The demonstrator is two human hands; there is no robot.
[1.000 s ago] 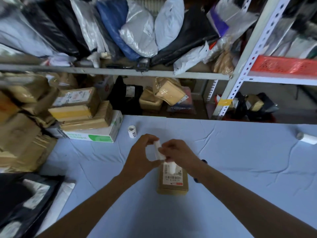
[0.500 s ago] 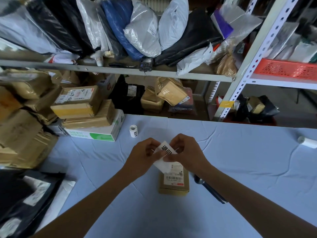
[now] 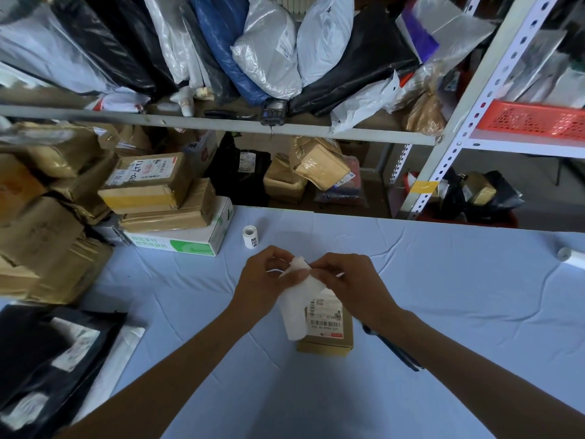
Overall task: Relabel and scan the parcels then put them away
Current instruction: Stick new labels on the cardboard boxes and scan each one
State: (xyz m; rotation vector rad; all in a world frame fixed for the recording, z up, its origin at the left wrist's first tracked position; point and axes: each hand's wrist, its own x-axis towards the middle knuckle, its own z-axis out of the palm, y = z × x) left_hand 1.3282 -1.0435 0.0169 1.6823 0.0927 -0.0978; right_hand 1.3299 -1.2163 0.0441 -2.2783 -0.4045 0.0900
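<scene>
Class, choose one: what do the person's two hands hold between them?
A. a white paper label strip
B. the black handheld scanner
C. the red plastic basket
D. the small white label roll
A: the left hand and the right hand both pinch the white paper label strip, which hangs over the small brown cardboard parcel on the light blue tablecloth.

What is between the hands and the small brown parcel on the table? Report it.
Only the white label strip, which the left hand and right hand both pinch. It hangs down across the left side of the small brown parcel below them. Nothing else visible stands in the way.
</scene>
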